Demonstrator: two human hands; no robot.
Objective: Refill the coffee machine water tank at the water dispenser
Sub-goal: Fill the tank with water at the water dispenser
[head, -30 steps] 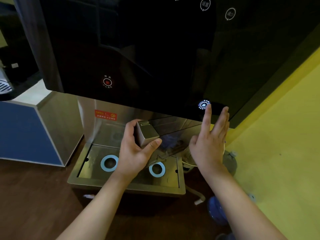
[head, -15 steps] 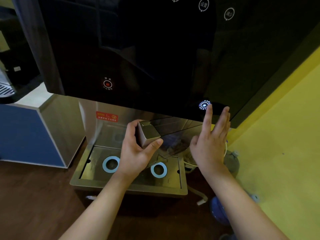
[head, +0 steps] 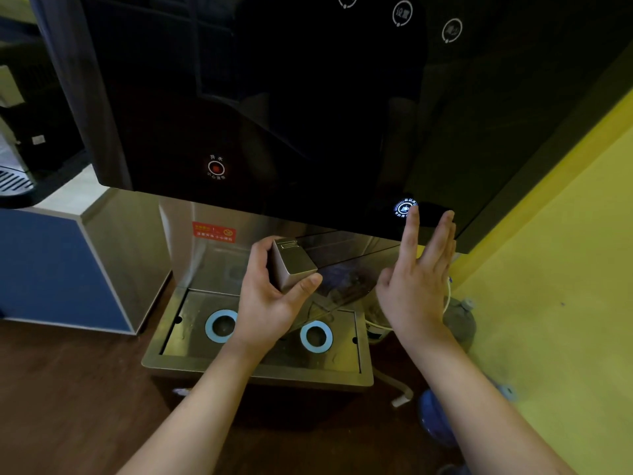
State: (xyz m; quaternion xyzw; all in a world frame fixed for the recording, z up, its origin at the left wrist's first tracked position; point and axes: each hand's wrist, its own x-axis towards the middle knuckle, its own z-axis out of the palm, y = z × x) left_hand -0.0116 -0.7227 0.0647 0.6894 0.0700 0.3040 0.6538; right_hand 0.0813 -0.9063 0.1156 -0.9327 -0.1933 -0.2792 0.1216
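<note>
The water dispenser has a glossy black front panel (head: 308, 97) above a steel bay. My left hand (head: 270, 303) grips the coffee machine water tank (head: 294, 265), a clear box with a grey metallic end, and holds it tilted under the panel's overhang, above the steel drip tray (head: 185, 341). The tank's clear body reaches right toward my other hand. My right hand (head: 414, 286) is raised with fingers spread, its index fingertip on the lit white-blue button (head: 403, 208). A red hot-water button (head: 216, 168) glows further left on the panel.
Two blue rings (head: 221, 325) (head: 315, 335) sit in the drip tray. A blue and steel cabinet (head: 51, 262) stands left, with a machine's drip grille (head: 13, 180) on it. A yellow wall (head: 565, 269) closes the right. A blue bottle (head: 435, 419) and hoses lie on the brown floor.
Both hands keep the same pose: left on the tank, right index finger on the lit button. Only the view has shifted slightly.
</note>
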